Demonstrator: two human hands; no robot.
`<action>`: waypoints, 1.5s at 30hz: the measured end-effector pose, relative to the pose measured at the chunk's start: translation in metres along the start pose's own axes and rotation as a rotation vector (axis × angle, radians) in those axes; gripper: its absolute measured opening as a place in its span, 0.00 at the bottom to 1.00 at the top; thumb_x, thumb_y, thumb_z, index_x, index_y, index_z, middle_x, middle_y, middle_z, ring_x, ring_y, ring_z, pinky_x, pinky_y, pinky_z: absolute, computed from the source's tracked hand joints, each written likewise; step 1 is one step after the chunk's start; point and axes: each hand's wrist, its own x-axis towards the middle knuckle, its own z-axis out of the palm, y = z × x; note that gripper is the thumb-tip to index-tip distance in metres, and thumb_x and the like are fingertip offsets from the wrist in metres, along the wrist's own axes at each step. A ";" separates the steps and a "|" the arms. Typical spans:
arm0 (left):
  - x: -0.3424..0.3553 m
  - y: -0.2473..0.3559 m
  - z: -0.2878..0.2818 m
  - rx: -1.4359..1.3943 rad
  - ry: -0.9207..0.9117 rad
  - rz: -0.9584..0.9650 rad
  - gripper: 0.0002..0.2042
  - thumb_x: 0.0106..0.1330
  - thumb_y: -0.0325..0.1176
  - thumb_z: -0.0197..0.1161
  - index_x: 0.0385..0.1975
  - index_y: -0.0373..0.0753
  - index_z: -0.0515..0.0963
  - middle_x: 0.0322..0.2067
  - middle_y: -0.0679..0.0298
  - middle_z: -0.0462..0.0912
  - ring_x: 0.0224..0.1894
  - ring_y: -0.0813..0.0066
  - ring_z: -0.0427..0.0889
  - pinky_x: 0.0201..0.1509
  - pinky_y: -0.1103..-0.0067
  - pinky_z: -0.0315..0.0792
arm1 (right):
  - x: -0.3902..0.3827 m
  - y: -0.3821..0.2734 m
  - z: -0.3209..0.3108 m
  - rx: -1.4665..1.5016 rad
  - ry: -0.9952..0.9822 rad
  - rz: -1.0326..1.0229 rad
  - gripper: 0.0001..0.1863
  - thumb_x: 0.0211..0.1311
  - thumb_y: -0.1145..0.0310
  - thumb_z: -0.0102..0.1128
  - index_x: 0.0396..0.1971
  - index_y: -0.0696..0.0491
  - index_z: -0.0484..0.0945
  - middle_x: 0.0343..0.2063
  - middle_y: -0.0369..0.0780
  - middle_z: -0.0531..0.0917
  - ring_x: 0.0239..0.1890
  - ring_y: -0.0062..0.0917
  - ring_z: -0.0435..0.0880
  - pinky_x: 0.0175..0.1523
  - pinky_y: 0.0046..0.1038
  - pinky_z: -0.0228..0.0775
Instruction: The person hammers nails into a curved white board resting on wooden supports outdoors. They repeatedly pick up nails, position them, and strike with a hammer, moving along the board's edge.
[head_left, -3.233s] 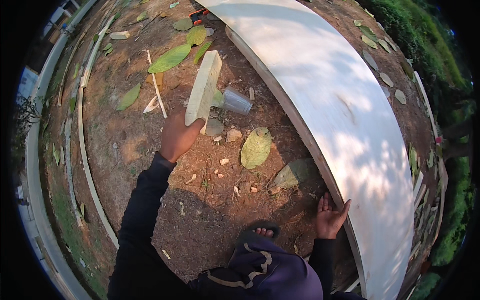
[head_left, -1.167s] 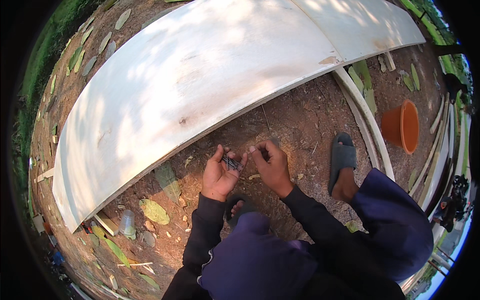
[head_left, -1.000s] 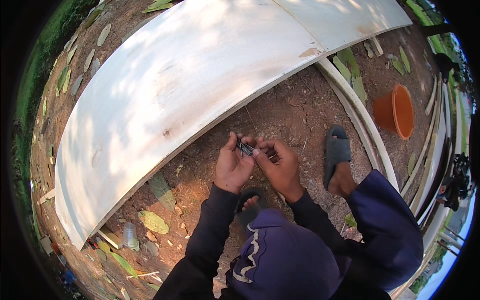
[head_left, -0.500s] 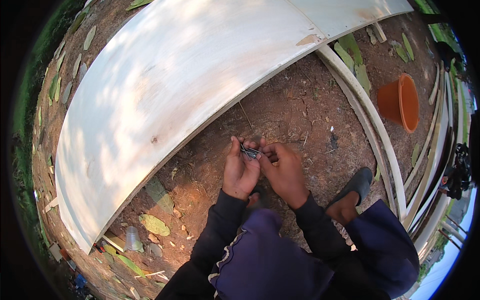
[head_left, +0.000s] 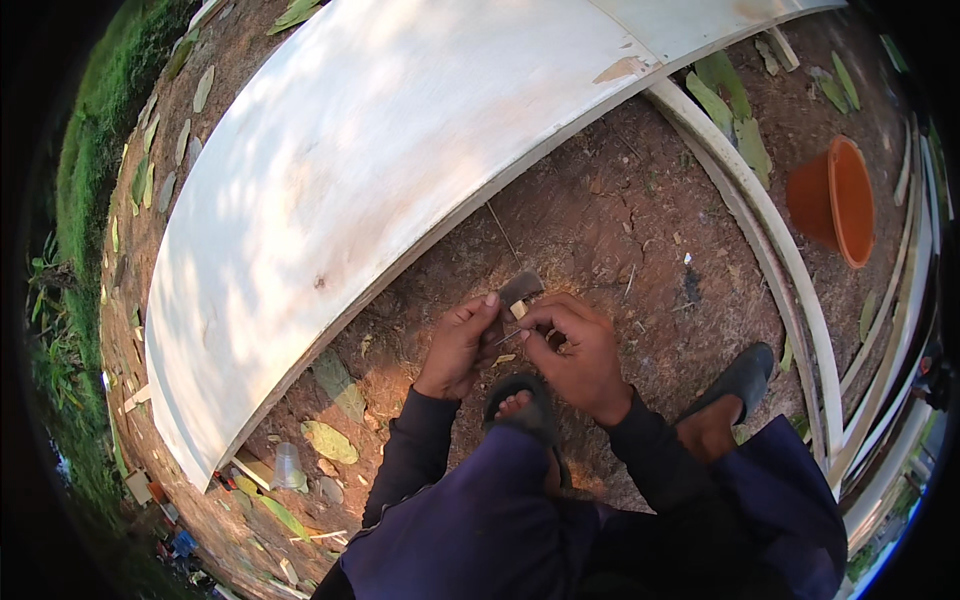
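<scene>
Nail (head_left: 510, 337) partly hidden, pinched by right hand (head_left: 582, 360); left hand (head_left: 456, 350) curled, contents unclear.

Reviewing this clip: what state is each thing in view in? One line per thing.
Left hand: fingers curled, contents hidden.
Right hand: thumb and finger pinched together.
Nail: in the right hand's pinch.
Dark piece: by the hands; whether held, unclear.
Panel: broad side up, brown patch beside its seam.
Bucket: upright, uncovered.
Cup: apparently on its side.
Right sandal: worn.
</scene>
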 end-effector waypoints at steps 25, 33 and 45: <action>-0.001 0.153 -0.096 1.306 0.970 1.172 0.08 0.73 0.33 0.63 0.41 0.35 0.81 0.29 0.57 0.84 0.26 0.69 0.79 0.33 0.74 0.72 | -0.061 0.097 0.003 -0.617 -0.121 0.160 0.14 0.60 0.68 0.60 0.41 0.60 0.73 0.36 0.52 0.77 0.38 0.51 0.81 0.43 0.50 0.75; 0.010 0.130 -0.093 1.521 1.007 1.195 0.05 0.73 0.33 0.62 0.41 0.38 0.80 0.35 0.55 0.85 0.31 0.53 0.84 0.33 0.67 0.75 | 0.017 0.036 -0.068 -0.807 -0.610 0.378 0.15 0.73 0.61 0.54 0.39 0.61 0.72 0.20 0.56 0.78 0.28 0.50 0.83 0.37 0.50 0.71; 0.028 0.138 -0.052 1.013 0.645 1.230 0.06 0.67 0.25 0.68 0.40 0.32 0.85 0.34 0.62 0.83 0.33 0.78 0.77 0.36 0.79 0.69 | 0.025 0.032 -0.078 -0.458 -0.177 0.324 0.16 0.77 0.59 0.54 0.47 0.59 0.70 0.23 0.39 0.74 0.19 0.23 0.73 0.26 0.37 0.66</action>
